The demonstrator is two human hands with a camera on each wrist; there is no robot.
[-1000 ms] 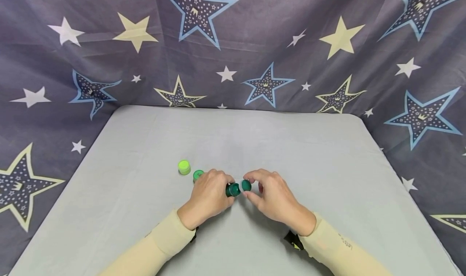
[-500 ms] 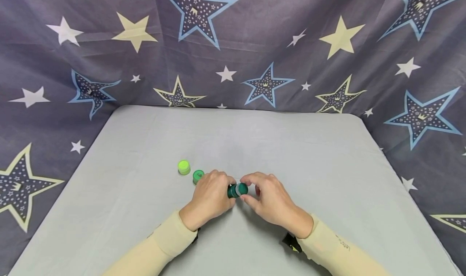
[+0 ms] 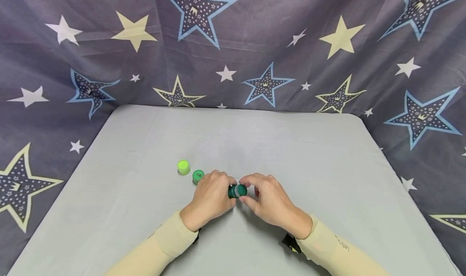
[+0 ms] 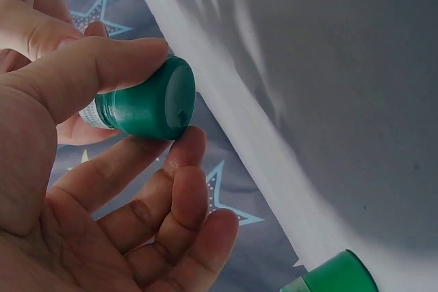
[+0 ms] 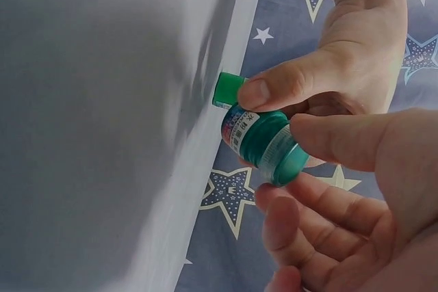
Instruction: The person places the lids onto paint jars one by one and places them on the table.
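A small dark green paint jar (image 3: 232, 192) lies tilted between both hands, low over the table. My left hand (image 3: 211, 196) grips its body, thumb on one side and fingers on the other. My right hand (image 3: 271, 200) pinches the clear-sided lid (image 5: 279, 155) between thumb and fingertips. The lid sits over the jar's mouth, in line with the body. A printed label (image 5: 241, 128) wraps the jar in the right wrist view, and the jar's smooth base (image 4: 180, 97) faces the left wrist camera.
Just beyond my left hand stands a mid-green paint jar (image 3: 198, 176), partly covered by the knuckles. A lime green paint jar (image 3: 183, 167) is farther left. The table (image 3: 291, 146) has a pale cloth, and a star-patterned curtain (image 3: 233, 45) hangs behind it.
A second ago the lid was held apart from the jar. My right hand has brought it left onto the jar's mouth, while the left hand has stayed almost still.
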